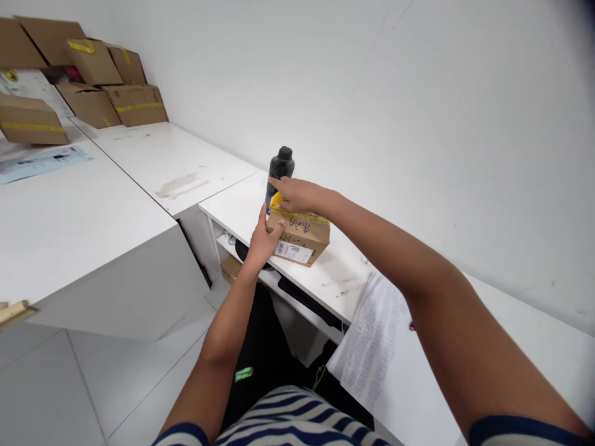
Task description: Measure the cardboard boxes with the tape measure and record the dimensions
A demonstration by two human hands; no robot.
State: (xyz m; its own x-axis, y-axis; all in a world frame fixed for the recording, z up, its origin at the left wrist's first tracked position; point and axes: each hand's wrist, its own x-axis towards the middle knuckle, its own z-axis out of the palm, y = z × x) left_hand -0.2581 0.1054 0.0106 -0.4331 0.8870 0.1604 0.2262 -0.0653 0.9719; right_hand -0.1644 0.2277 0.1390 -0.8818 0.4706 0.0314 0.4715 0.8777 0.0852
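Note:
A small cardboard box [301, 238] with yellow tape, handwriting and a white shipping label sits near the edge of a white desk [334, 279]. My left hand [263, 238] grips the box's left side, thumb up against it. Over the box's top far edge, my right hand [297, 195] is closed on a yellow tape roll [277, 201]. A black bottle [280, 170] stands just behind the box, close to my right fingers.
A printed sheet of paper [372, 341] lies on the desk near my right arm. Several taped cardboard boxes [93, 80] are piled at the far left on white tables [116, 179]. A keyboard shelf [302, 297] sits under the desk. The wall runs along the right.

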